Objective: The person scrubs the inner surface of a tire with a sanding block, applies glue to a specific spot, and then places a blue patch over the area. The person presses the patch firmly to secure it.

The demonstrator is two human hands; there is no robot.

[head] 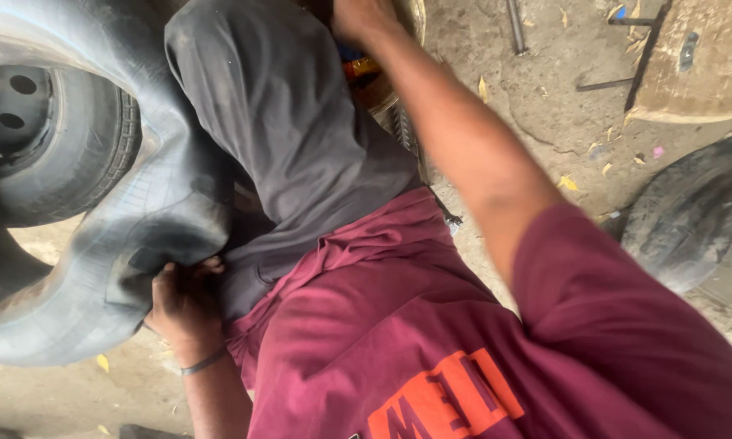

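Observation:
My left hand (183, 305) sits at the lower left and grips a fold of a big black rubber inner tube (130, 244). The tube curves up past my grey-trousered knee (285, 122). A dark band circles the left wrist. My right arm stretches over the knee to the top edge, where my right hand (358, 18) is next to something orange and yellow (359, 67). The right hand's fingers are hidden behind the knee and the frame edge, so what they hold is unclear.
A wheel with a tyre and steel rim (49, 138) stands at the left behind the tube. Another worn tyre (691, 219) lies at the right. On the dirt floor at the top right are a wooden board (699, 73) and metal rods (516, 28).

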